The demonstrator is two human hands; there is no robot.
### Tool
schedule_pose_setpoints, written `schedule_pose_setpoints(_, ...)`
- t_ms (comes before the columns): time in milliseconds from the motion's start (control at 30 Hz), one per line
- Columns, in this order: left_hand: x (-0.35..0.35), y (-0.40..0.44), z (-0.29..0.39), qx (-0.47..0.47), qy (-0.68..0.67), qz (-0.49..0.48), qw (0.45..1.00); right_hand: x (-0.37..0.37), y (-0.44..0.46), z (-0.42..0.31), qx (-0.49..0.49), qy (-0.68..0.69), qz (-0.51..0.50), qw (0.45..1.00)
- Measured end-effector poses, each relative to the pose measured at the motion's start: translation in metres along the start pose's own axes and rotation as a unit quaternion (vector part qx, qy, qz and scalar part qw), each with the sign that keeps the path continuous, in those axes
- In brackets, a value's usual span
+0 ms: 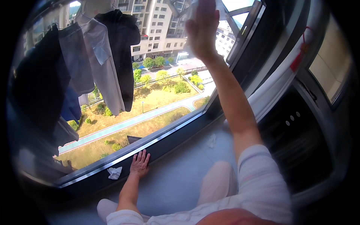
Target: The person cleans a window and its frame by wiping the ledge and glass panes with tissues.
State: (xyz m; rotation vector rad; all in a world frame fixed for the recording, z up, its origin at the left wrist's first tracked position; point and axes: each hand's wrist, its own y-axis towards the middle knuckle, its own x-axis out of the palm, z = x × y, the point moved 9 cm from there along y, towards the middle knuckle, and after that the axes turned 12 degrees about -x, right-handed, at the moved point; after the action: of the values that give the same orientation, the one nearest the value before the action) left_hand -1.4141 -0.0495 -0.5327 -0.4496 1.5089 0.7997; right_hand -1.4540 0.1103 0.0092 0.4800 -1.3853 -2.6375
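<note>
White sleeve point(260, 176) foremost, the right hand point(203, 32) is raised before the window point(165, 90), its hold impossible to tell, while the left hand point(140, 164) rests spread on the slanting sill point(168, 142), just right of a crumpled tissue point(114, 173).

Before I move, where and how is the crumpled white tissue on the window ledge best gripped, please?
I'd pinch the tissue by its bunched middle, from above on the room side: its folds seem raised from the window ledge, beside the left hand.

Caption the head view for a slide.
Left hand on the dark window frame beside a crumpled white wad, right hand raised, clothes hanging nearby.
</note>
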Motion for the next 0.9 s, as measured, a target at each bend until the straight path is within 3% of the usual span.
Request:
schedule_pose_setpoints(33, 0.0, 0.0, 0.0, -0.001, 0.0, 0.0, 1.0, -0.019, -0.017, 0.045, -0.005, -0.035, 0.065, 0.997)
schedule_pose_setpoints(67, -0.001, -0.001, 0.0, 0.0, 0.001, -0.001, 1.0, -0.037, -0.03, 0.097, 0.055, -0.062, 0.081, 0.993)
schedule_pose_setpoints(100, -0.002, 0.0, 0.0, 0.004, 0.001, -0.001, 1.0, -0.054, -0.054, 0.153, 0.133, -0.1, 0.112, 0.98)
schedule_pose_setpoints(133, -0.003, 0.002, 0.0, 0.008, 0.002, 0.0, 1.0, -0.063, -0.088, 0.212, 0.245, -0.042, 0.138, 0.959)
schedule_pose_setpoints(200, -0.003, 0.0, 0.001, 0.007, 0.001, 0.001, 1.0, -0.07, -0.106, 0.242, 0.32, -0.023, 0.158, 0.934)
schedule_pose_setpoints(300, -0.003, 0.0, 0.0, 0.005, -0.002, 0.009, 1.0, -0.055, -0.075, 0.22, 0.36, -0.023, 0.177, 0.916)
schedule_pose_setpoints(333, -0.004, 0.001, 0.001, 0.005, -0.003, 0.01, 1.0, -0.05, -0.035, 0.168, 0.232, -0.1, 0.202, 0.946)
schedule_pose_setpoints(367, -0.007, 0.001, 0.0, 0.004, -0.003, 0.009, 1.0, -0.035, 0.007, 0.121, 0.146, -0.088, 0.161, 0.972)
schedule_pose_setpoints(400, -0.007, -0.001, 0.001, 0.005, -0.003, 0.007, 1.0, -0.028, 0.053, 0.037, 0.024, 0.042, 0.217, 0.975)
schedule_pose_setpoints(467, -0.005, -0.002, 0.0, 0.005, 0.001, 0.012, 1.0, 0.034, 0.093, -0.078, -0.032, -0.067, -0.015, 0.997)
schedule_pose_setpoints(500, -0.004, -0.001, 0.0, 0.004, 0.003, 0.017, 1.0, 0.033, 0.108, -0.131, -0.014, 0.001, 0.008, 1.0)
schedule_pose_setpoints(533, -0.002, 0.0, 0.0, 0.002, 0.001, 0.016, 1.0, 0.058, 0.112, -0.155, -0.012, 0.063, -0.169, 0.983)
schedule_pose_setpoints(567, 0.0, -0.001, -0.001, 0.001, 0.001, 0.015, 1.0, 0.055, 0.111, -0.167, -0.041, 0.051, -0.092, 0.994)
schedule_pose_setpoints(600, 0.003, -0.001, -0.002, 0.002, 0.001, 0.011, 1.0, 0.054, 0.106, -0.163, -0.102, -0.059, -0.087, 0.989)
schedule_pose_setpoints(633, 0.003, -0.001, -0.002, 0.004, 0.004, 0.016, 1.0, 0.051, 0.099, -0.144, -0.161, -0.169, -0.081, 0.969)
schedule_pose_setpoints(700, 0.001, -0.003, -0.003, 0.002, 0.008, 0.026, 1.0, 0.026, 0.088, -0.084, -0.105, -0.05, -0.042, 0.992)
schedule_pose_setpoints(767, 0.005, -0.003, -0.002, 0.003, -0.001, 0.021, 1.0, -0.015, 0.045, 0.024, -0.07, -0.093, 0.062, 0.991)
schedule_pose_setpoints(867, -0.002, -0.003, -0.005, -0.001, -0.016, 0.011, 1.0, -0.039, -0.016, 0.173, 0.195, -0.059, 0.054, 0.978)
schedule_pose_setpoints(900, -0.005, -0.004, -0.003, 0.0, -0.024, 0.004, 1.0, -0.037, -0.003, 0.172, 0.216, -0.07, 0.061, 0.972)
